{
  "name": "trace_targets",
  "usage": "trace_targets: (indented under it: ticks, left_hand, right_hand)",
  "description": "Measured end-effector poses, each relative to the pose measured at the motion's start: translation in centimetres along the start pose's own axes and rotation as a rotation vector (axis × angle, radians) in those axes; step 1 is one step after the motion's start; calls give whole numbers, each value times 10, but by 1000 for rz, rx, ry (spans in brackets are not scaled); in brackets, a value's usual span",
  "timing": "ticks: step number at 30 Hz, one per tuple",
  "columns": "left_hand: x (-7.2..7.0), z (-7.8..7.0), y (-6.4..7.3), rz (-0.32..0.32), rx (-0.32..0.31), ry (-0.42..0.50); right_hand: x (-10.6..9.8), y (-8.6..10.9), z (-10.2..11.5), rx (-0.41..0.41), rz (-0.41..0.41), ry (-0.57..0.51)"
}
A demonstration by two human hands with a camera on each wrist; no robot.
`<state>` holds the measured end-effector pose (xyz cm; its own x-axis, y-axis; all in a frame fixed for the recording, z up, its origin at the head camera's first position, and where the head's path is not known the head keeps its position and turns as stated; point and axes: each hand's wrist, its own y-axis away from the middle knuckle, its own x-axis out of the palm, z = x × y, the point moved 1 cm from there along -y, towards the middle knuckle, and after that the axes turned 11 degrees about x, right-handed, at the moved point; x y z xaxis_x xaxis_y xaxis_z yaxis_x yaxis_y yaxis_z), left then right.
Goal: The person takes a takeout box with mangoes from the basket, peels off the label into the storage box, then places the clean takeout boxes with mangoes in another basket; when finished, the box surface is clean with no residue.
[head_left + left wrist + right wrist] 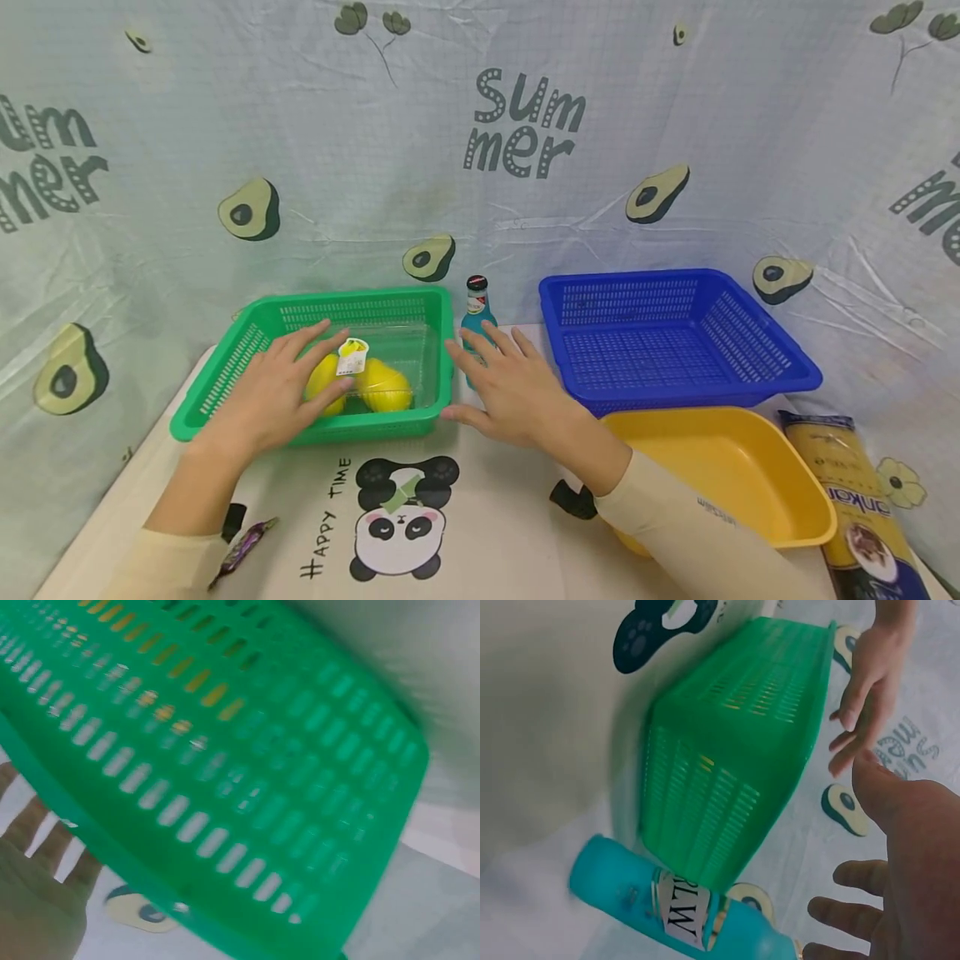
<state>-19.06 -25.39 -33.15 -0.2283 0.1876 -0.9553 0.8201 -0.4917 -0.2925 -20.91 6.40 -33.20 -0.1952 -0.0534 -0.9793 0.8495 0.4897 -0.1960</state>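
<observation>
My left hand [272, 392] hovers over the front left of the green basket [360, 296], fingers spread and holding nothing. Inside the basket lies a clear plastic box with a fruit label [352, 357] and yellow fruits [386, 388]. At the basket's right side hangs my right hand [517, 387], fingers spread and nothing in its grasp. Behind it stands a bottle [477, 310] of blue drink with a dark cap, partly hidden by the fingers. In the right wrist view, the blue bottle [622, 881] appears beside the basket's perforated wall [697, 795].
A blue basket [637, 350] sits at the back right, with a yellow tub [720, 467] in front of it. Beside the tub lies a yellow and blue packet [855, 500]. A purple wrapped sweet [243, 550] is near my left sleeve. A printed curtain [525, 225] hangs behind.
</observation>
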Motion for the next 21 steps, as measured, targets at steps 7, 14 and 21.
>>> trace_targets:
  ticks: [7,14,21]
  left_hand:
    - [6,16,3,-12,-7,72]
    - [10,31,5,19,-34,182]
    - [13,42,8,88,-100,229]
  right_hand:
    - [8,-7,10,-15,46,-25]
    - [13,-12,14,-4,77,-31]
    - [15,-17,18,4,111,-46]
